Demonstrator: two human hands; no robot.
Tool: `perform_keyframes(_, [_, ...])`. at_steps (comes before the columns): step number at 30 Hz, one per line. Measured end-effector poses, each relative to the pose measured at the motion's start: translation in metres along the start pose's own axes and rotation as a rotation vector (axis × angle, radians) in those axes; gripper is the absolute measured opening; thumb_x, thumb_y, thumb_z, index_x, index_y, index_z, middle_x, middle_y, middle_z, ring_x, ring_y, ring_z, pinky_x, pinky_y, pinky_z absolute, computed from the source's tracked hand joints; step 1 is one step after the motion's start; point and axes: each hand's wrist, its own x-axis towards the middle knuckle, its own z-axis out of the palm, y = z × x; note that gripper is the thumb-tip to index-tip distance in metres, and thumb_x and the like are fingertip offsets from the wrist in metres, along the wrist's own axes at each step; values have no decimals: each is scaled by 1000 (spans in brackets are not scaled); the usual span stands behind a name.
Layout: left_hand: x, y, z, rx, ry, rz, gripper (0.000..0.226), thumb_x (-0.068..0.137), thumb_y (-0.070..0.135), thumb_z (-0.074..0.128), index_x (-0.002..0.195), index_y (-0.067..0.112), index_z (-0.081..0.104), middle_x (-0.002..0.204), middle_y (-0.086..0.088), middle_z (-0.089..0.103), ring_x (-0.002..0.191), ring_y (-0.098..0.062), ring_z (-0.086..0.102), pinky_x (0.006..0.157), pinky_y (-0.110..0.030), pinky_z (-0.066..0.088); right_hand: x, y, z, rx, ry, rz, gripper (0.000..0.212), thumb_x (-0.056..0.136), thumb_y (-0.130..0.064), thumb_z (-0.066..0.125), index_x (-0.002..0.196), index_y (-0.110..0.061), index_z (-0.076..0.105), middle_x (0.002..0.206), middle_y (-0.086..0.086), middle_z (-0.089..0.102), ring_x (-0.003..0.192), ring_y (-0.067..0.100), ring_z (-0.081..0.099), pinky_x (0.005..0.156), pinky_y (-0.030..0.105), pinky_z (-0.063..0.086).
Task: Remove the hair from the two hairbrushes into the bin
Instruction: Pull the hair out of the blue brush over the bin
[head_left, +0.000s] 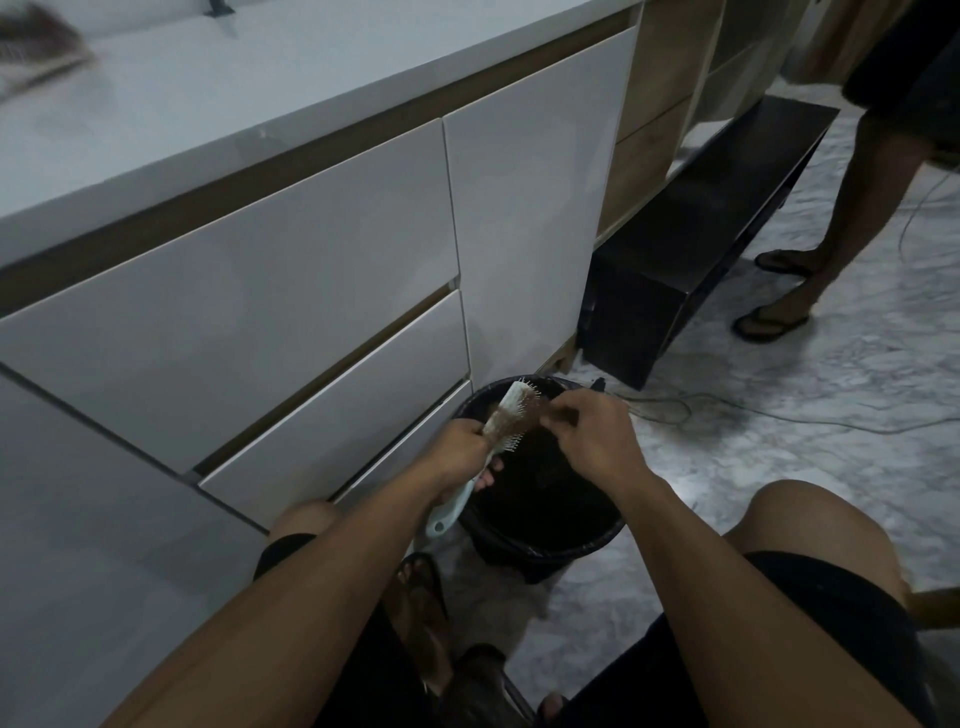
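Your left hand (460, 449) is wrapped tight round the handle of the pale hairbrush (491, 441), fingers curled closed, and the brush head tilts up and away from you, right over the mouth of the black bin (545, 540). There's a mat of brown hair (511, 418) caught across the bristles. Your right hand (592, 431) is in at the far side of the brush head, fingertips pinched together on the hair there; how much it has hold of, you can't tell from this angle. The bin sits on the marble floor (779, 467) just beside the bottom white drawer (332, 415), lined with a dark bag, between your knees. Up on the white countertop (260, 78), at the far left edge, there's a blurred shape with brown hair on it that may be the second hairbrush (36, 47); it's too smeared to be sure. Another person's legs (841, 208) in sandals stand well off to the right, near a cable (779, 421) trailing across the floor.
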Motion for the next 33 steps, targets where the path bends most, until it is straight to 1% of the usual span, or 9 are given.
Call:
perform_keyframes(4, [2, -1, 0, -6, 3, -5, 18, 99, 11, 43, 89, 5, 56, 68, -12, 60, 38, -14, 51, 35, -20, 41, 0, 3, -2, 77, 28, 68, 26, 88, -10, 65, 110, -22, 70, 99, -1, 73, 94, 17, 65, 83, 30, 50])
perform_keyframes(9, [-3, 3, 8, -68, -37, -5, 13, 97, 14, 50, 91, 6, 59, 73, -11, 57, 49, -17, 50, 42, -23, 47, -3, 2, 6, 75, -245, -71, 66, 84, -22, 72, 140, -41, 45, 129, -3, 50, 120, 14, 49, 105, 34, 43])
perform_keyframes(12, [-7, 5, 9, -87, -80, 1, 14, 96, 11, 50, 86, 7, 59, 75, -13, 57, 50, -17, 50, 43, -24, 45, -6, 3, 12, 56, -300, -114, 53, 89, -20, 67, 138, -35, 53, 134, -1, 45, 122, 14, 48, 105, 29, 42])
perform_keyframes(15, [-8, 6, 8, -105, -79, -18, 19, 96, 11, 52, 79, 7, 59, 71, -13, 57, 48, -17, 49, 40, -21, 42, -3, 4, 14, 21, -133, -167, 28, 88, -17, 69, 115, -22, 73, 115, 2, 62, 106, 16, 60, 95, 26, 47])
perform_keyframes(18, [-7, 5, 5, -130, -54, -58, 22, 93, -2, 39, 81, 3, 58, 74, -16, 58, 45, -18, 50, 37, -21, 43, 1, 3, 11, -7, -29, -103, 18, 87, -16, 69, 103, -18, 77, 103, 2, 71, 95, 18, 65, 87, 28, 49])
perform_keyframes(24, [-11, 7, 1, -204, -53, -60, 25, 94, -3, 36, 81, 4, 56, 75, -15, 60, 47, -17, 50, 36, -20, 45, 2, 6, 6, 17, 15, 66, 18, 85, -16, 66, 99, -23, 72, 98, -1, 74, 95, 18, 67, 85, 31, 51])
perform_keyframes(28, [-12, 9, 6, -225, -30, -17, 24, 94, -1, 37, 82, 6, 56, 75, -14, 60, 48, -19, 50, 38, -22, 45, -1, 1, 10, 162, -68, 100, 43, 69, -36, 73, 108, -34, 53, 115, -4, 58, 103, 14, 58, 89, 31, 47])
perform_keyframes(30, [-12, 9, 9, -220, -47, 4, 23, 94, 1, 38, 82, 9, 56, 75, -13, 60, 50, -19, 52, 40, -23, 46, -3, -1, 12, 222, -59, 107, 53, 71, -47, 72, 117, -35, 49, 123, -4, 50, 109, 13, 53, 95, 33, 45])
perform_keyframes(33, [-13, 10, 13, -210, -60, 23, 21, 95, 4, 39, 86, 9, 57, 77, -11, 61, 52, -18, 53, 42, -23, 47, -4, -1, 11, 207, -40, 76, 51, 78, -46, 72, 124, -34, 52, 126, -5, 44, 109, 10, 48, 93, 27, 40])
